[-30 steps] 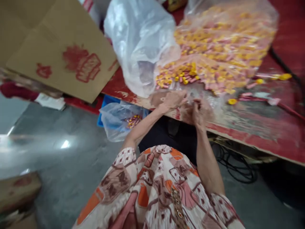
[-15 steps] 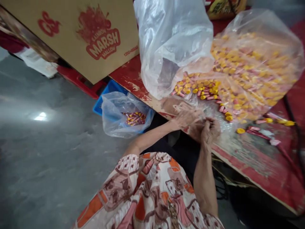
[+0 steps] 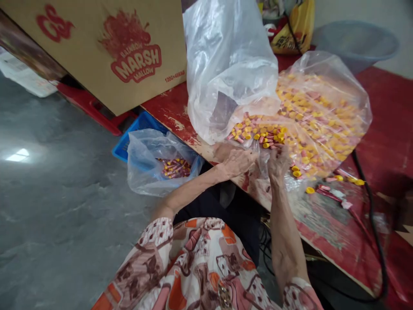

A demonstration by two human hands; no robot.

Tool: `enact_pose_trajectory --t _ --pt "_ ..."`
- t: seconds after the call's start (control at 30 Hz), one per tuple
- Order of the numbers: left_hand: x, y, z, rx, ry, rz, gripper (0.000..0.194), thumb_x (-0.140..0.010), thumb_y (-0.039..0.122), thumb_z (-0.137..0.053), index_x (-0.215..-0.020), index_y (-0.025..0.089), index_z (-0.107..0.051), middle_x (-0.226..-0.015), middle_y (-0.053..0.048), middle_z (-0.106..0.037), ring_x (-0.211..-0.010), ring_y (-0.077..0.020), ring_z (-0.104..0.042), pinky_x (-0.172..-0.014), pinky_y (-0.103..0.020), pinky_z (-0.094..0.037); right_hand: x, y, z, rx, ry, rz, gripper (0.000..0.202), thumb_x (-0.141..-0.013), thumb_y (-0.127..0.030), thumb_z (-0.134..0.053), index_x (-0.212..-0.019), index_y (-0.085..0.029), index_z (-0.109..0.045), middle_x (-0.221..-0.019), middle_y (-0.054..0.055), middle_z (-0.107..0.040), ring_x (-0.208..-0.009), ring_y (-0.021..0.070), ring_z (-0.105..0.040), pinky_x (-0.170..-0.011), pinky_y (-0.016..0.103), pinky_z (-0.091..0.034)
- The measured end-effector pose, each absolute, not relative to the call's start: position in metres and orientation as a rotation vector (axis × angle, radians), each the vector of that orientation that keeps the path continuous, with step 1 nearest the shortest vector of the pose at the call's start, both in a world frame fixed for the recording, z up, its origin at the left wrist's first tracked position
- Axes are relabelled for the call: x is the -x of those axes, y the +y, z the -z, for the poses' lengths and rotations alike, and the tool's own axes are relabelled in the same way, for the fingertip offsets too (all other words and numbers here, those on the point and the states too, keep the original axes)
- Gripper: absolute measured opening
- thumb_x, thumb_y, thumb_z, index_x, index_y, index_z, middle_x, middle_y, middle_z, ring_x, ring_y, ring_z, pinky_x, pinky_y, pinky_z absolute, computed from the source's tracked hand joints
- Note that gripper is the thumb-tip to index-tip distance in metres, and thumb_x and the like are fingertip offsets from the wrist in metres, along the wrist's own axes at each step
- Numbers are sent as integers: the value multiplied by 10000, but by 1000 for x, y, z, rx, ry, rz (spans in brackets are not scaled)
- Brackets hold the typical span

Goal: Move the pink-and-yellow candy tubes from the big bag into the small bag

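My left hand (image 3: 240, 162) is over the table's near edge, its fingers drawn together; whatever they hold is too small to make out. To its right, my right hand (image 3: 279, 162) reaches to the near edge of a pile of small pink pieces with yellow caps (image 3: 269, 134). Its fingers are curled at the pieces, and their tips are partly hidden. The pile spills from a large clear plastic bag (image 3: 335, 125) full of the same pieces. Beside my left forearm, a clear bag (image 3: 142, 172) lines a blue crate (image 3: 121, 146) and holds similar pieces.
A large cardboard box (image 3: 84, 64) stands at the left on the worn red table (image 3: 325, 232). A whitish plastic bag (image 3: 229, 56) rises behind the pile. Loose caps and wrapper scraps (image 3: 335, 193) lie at right near a black cable (image 3: 371, 232). A grey-blue basin (image 3: 358, 43) is behind.
My hands were close together over the table edge; now my right hand has moved away to the pile, and my left has drawn slightly back. The whole view has shifted.
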State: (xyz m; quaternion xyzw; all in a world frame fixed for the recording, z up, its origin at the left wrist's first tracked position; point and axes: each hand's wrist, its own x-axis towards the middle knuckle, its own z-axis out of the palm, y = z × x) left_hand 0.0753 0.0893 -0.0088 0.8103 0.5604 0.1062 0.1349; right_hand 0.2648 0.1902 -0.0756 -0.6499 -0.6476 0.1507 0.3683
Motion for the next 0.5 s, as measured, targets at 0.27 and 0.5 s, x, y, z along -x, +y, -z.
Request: enact_pose_trajectory --t 0.27,0.5 --pt "-85 94 10 -2398 1638 -258 316 -1166 199 -577 -1375 155 -809 -1274 -184 -832 -1211 -317 -813 -1012 -412 -659 -243 210 63 1807 -1929 -320 228 -1017 -252 -599 -1124 -168 -782 -1101 155 -720 -987 288 -667 -937 416 -533" --pt "-82 104 12 -2343 1588 -354 246 -1152 190 -625 -1335 165 -787 -1302 -178 -811 -1187 -300 -807 -925 -366 -644 -255 160 73 1501 -1813 -420 305 -1042 -433 -549 -1186 -202 -687 -1102 118 -747 -845 240 -630 -872 400 -550"
